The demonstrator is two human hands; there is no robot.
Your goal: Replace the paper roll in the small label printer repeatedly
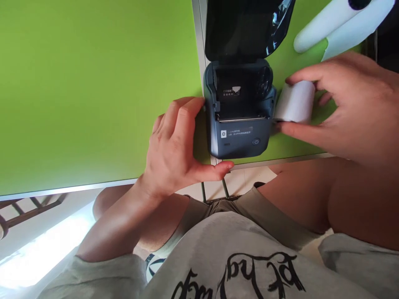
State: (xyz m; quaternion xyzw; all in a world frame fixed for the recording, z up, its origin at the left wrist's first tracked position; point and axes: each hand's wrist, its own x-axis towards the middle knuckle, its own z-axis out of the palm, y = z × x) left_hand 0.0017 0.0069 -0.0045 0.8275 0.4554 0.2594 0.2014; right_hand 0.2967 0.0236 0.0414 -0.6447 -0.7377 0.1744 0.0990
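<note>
A dark blue label printer (238, 143) lies on the green table near its front edge. Its black lid (240, 31) is raised, and the paper compartment (241, 99) shows no roll inside. My left hand (176, 145) is at the printer's left side, fingers spread, the fingertips at its edge and the thumb near the front corner. In my right hand (349, 99), a white paper roll (296, 101) is gripped between thumb and fingers, just right of the printer and close to the table surface.
A white cylindrical object (324, 25) and a pale sheet-like piece (352, 35) lie at the back right. Two green tabletops (93, 83) meet at a metal-edged seam (199, 37) running behind the printer. My legs are under the front edge.
</note>
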